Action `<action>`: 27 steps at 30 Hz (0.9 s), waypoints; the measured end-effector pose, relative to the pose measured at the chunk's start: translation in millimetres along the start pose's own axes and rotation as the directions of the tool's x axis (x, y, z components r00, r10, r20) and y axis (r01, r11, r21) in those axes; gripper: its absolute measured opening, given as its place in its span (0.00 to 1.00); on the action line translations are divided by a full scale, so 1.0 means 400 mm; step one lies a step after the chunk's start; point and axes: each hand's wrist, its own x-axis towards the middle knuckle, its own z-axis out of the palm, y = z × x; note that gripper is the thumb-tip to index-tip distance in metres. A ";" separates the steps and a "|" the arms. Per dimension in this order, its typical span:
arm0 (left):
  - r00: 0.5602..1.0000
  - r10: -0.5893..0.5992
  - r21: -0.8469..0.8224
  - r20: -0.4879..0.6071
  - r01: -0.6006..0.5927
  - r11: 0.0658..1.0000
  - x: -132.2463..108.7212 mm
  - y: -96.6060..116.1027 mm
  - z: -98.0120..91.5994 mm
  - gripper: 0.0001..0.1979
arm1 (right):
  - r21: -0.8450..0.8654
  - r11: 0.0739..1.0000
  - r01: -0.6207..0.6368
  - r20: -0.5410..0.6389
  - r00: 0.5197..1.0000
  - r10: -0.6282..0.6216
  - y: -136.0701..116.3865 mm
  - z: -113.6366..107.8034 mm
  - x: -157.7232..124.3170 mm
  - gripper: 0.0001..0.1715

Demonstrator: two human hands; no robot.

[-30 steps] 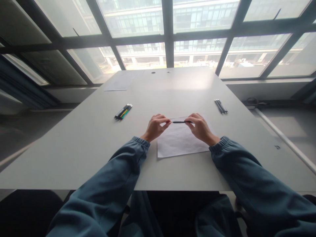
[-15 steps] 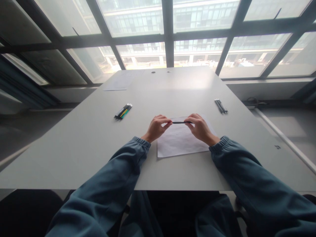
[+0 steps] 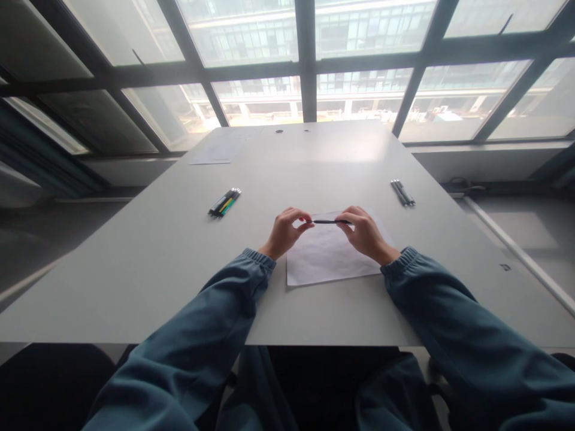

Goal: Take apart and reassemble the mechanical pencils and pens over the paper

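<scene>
A dark, slim pen (image 3: 326, 222) lies level between my two hands, above the far part of a white sheet of paper (image 3: 330, 257). My left hand (image 3: 286, 232) pinches the pen's left tip between thumb and fingers. Around its right end, the fingers of my right hand (image 3: 362, 233) are closed, hiding part of it. The paper rests on the white table (image 3: 179, 251), its right side partly covered by my right hand and wrist.
Several dark pens, with yellow and green among them (image 3: 224, 203), lie to the left. Grey pens (image 3: 402, 193) lie to the right. Another paper (image 3: 215, 149) is at the far left, near the windows. A small dark mark (image 3: 505, 267) shows at right.
The fingers of my left hand have shifted slightly at the pen's left tip, and more of the pen shows. My right hand has hardly moved.
</scene>
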 end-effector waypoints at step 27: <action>0.999 -0.034 -0.081 -0.018 0.032 0.996 -0.005 -0.002 0.007 0.06 | 0.031 0.999 0.019 -0.013 1.000 -0.018 -0.007 -0.002 0.000 0.08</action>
